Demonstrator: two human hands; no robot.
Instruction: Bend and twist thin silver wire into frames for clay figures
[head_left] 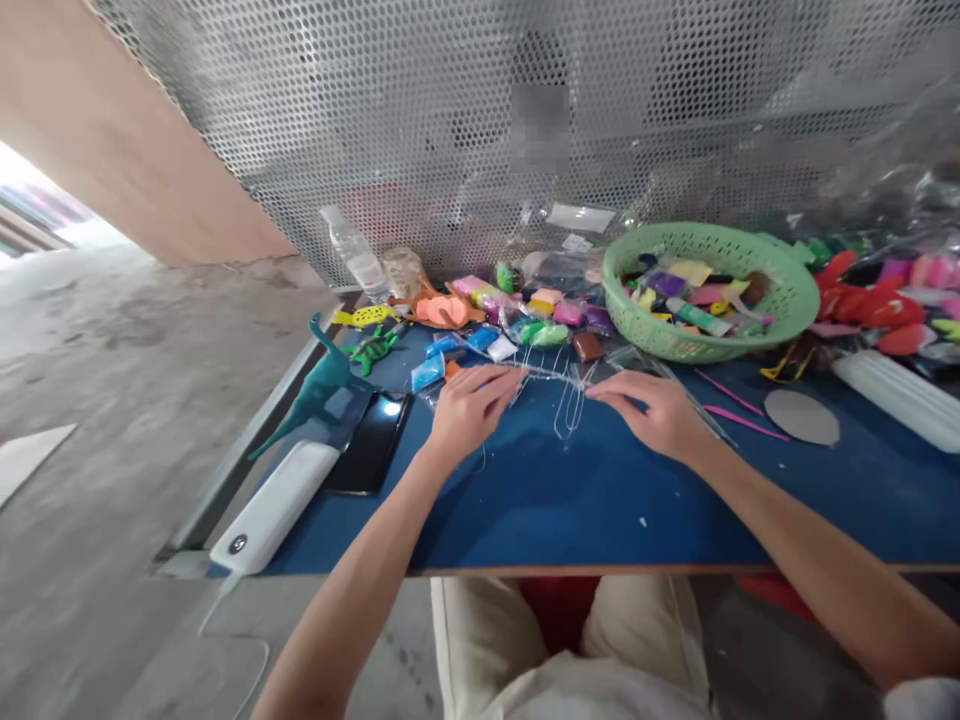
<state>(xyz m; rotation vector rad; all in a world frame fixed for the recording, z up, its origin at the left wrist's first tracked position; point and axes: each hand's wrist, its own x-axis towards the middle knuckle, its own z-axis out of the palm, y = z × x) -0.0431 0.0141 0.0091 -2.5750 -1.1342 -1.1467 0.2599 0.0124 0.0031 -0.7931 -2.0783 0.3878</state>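
Note:
A thin silvery wire piece (pixel 553 375) with several loops hanging from it stretches between my hands, above the blue tabletop (pixel 555 510). My left hand (pixel 472 405) closes on its left end, fingers pressed together. At the other end, my right hand (pixel 652 408) pinches the wire between thumb and fingertips. One long loop dangles just left of my right fingertips. Beyond the wire lie packets of coloured clay, among them a blue packet (pixel 428 373), a green one (pixel 551 334) and a brown block (pixel 588 347).
A green basket (pixel 630 335) of coloured pieces stands behind my right hand. Pink sticks (pixel 746 423) and a grey oval disc (pixel 801 417) lie to the right. On the left are a phone (pixel 369 445), a white power bank (pixel 276 508) and a teal dinosaur (pixel 319 385). Perforated metal (pixel 450 130) rises behind.

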